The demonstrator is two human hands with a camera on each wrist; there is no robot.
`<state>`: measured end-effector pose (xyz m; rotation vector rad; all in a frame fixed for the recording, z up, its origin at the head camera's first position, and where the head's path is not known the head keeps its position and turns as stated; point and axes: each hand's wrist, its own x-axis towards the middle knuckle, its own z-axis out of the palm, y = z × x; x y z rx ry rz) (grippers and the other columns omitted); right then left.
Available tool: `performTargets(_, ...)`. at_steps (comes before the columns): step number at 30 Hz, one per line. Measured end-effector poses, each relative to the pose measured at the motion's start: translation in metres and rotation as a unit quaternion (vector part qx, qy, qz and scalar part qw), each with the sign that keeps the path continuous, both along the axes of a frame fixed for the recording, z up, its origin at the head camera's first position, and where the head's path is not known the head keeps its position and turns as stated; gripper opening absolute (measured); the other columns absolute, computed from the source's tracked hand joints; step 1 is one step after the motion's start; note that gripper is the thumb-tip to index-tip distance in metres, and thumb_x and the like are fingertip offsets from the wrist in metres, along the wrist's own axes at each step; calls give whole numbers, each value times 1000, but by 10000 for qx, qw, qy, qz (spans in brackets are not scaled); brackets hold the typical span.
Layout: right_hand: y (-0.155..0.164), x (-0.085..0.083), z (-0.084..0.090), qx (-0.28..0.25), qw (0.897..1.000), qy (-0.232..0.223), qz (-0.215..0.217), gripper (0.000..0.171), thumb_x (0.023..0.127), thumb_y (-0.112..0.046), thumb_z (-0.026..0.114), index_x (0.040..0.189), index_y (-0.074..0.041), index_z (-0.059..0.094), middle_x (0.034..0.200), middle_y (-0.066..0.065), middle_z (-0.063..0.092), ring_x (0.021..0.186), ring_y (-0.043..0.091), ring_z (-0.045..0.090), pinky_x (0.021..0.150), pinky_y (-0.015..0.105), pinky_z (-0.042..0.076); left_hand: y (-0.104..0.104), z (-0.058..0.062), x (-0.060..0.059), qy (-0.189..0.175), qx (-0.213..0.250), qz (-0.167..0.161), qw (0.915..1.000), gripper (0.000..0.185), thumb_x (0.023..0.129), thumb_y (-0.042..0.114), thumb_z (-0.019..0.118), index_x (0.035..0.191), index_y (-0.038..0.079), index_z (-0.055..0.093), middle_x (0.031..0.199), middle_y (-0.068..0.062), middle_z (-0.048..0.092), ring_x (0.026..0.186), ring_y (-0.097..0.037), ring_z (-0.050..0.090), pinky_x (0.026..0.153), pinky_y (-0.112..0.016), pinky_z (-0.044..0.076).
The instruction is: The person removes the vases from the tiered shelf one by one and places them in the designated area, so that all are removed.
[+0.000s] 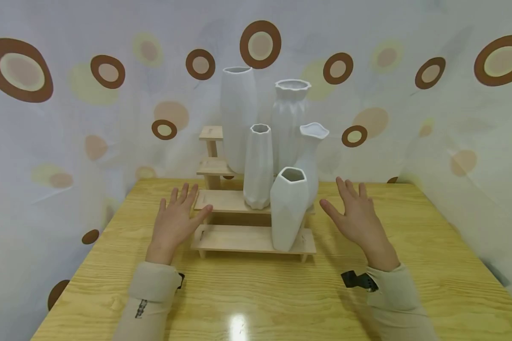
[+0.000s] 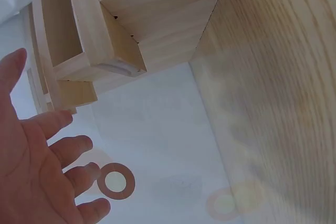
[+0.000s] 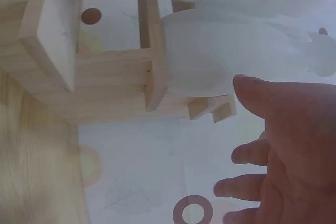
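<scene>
A tiered wooden shelf stand [image 1: 230, 239] stands on the table with several white vases on its steps. On the lowest step is a faceted vase [image 1: 287, 213], with a slim ribbed vase [image 1: 258, 166] on the step above. A flared-mouth vase [image 1: 310, 156] is partly hidden behind the faceted one. Higher up are a tall smooth vase [image 1: 239, 118] and a ruffled-rim vase [image 1: 290, 113]. Fingers spread, my left hand [image 1: 172, 227] is beside the stand's left end, holding nothing. My right hand [image 1: 360, 220], likewise spread and unladen, is right of the vases.
The yellow wood-grain table [image 1: 256, 298] reaches back to a pale cloth backdrop [image 1: 123, 109] with brown rings, which also rises along both sides. A dark strap [image 1: 360, 280] shows at my right cuff.
</scene>
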<state>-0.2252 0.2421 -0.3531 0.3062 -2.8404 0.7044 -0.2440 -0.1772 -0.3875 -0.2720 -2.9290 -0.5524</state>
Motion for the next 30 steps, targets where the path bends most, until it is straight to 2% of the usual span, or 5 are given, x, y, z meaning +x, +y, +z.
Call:
performTargets(4, 0, 3, 6, -310, 9992, -214, 92, 85, 100, -57, 47, 157, -1, 19, 157, 28, 24, 142, 56, 3, 103, 76, 14, 0, -1, -2, -8, 78, -4, 10000, 92, 94, 75, 32, 160, 13, 17, 163, -16, 12, 149, -38, 3, 115, -61, 0)
performTargets(8, 0, 6, 11, -366, 9985, -394, 91, 87, 98, -59, 48, 158, -2, 19, 156, 27, 25, 142, 53, 14, 105, 72, 21, 0, -2, -2, -59, 242, -57, 9997, 93, 94, 75, 33, 160, 12, 16, 163, -16, 11, 149, -38, 3, 114, -62, 2)
performTargets(15, -1, 13, 17, -471, 9983, -291, 185, 86, 96, -56, 56, 155, 0, 27, 152, 26, 35, 136, 48, 34, 105, 64, 31, -1, -3, -4, -103, 703, -176, 9973, 93, 94, 74, 36, 160, 10, 15, 163, -15, 12, 149, -37, 4, 115, -62, 6)
performTargets(23, -2, 20, 26, -921, 9949, -104, 404, 80, 92, -48, 67, 152, -5, 37, 146, 20, 47, 137, 41, 38, 105, 60, 34, 0, -7, -8, -185, 1077, -205, 9938, 94, 95, 72, 39, 160, 10, 12, 164, -14, 9, 149, -36, 5, 115, -61, 7)
performTargets(30, -2, 21, 26, -1715, 9823, -192, 730, 72, 90, -39, 74, 147, -5, 46, 144, 16, 51, 137, 33, 40, 109, 49, 35, 0, -8, -8, -294, 1343, -167, 9904, 94, 94, 73, 40, 160, 11, 12, 164, -9, 8, 149, -33, 5, 113, -63, 14)
